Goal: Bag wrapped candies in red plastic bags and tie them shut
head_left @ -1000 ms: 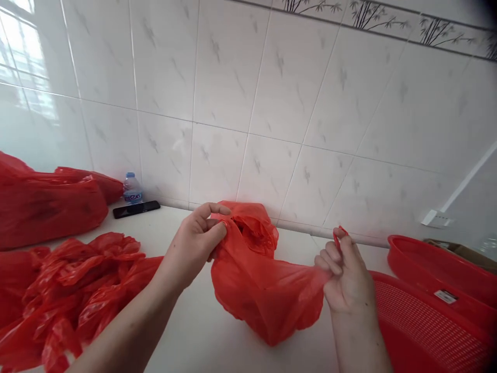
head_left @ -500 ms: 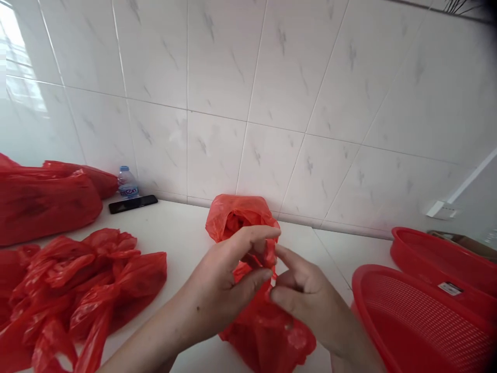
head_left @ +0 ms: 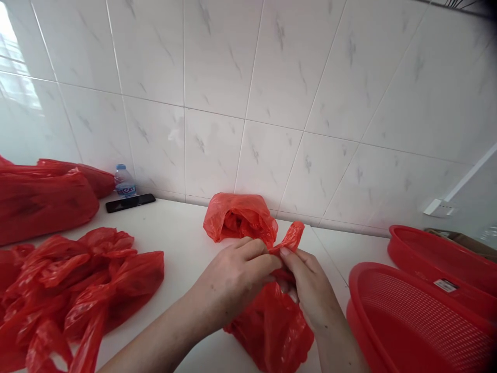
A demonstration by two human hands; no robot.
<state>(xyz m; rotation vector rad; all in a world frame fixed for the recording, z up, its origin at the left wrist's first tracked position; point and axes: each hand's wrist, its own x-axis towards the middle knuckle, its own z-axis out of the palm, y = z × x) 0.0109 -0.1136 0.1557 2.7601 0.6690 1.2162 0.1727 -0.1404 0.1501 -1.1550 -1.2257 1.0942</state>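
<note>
A red plastic bag (head_left: 272, 326) rests on the white table in front of me, its top gathered up between both hands. My left hand (head_left: 244, 277) is closed on the gathered plastic, its fingertips partly hidden behind the knuckles. Pinched between thumb and fingers of my right hand (head_left: 306, 280) is the same bag's neck, and a twisted end of it sticks up above the thumb. Just beyond the hands, against the wall, a second red plastic bag (head_left: 240, 207) lies with its crumpled mouth facing me.
Several crumpled red bags (head_left: 77, 280) lie at left, with fuller red bags (head_left: 42, 207) behind. A water bottle (head_left: 125, 182) and black phone (head_left: 130, 202) sit by the tiled wall. A red perforated basket (head_left: 361, 290) and another red basket (head_left: 411, 259) stand at right.
Both hands have closed in on the bag's top; my left hand's spread fingers have curled shut. A twisted end of plastic now stands up above the right hand. The view has shifted slightly.
</note>
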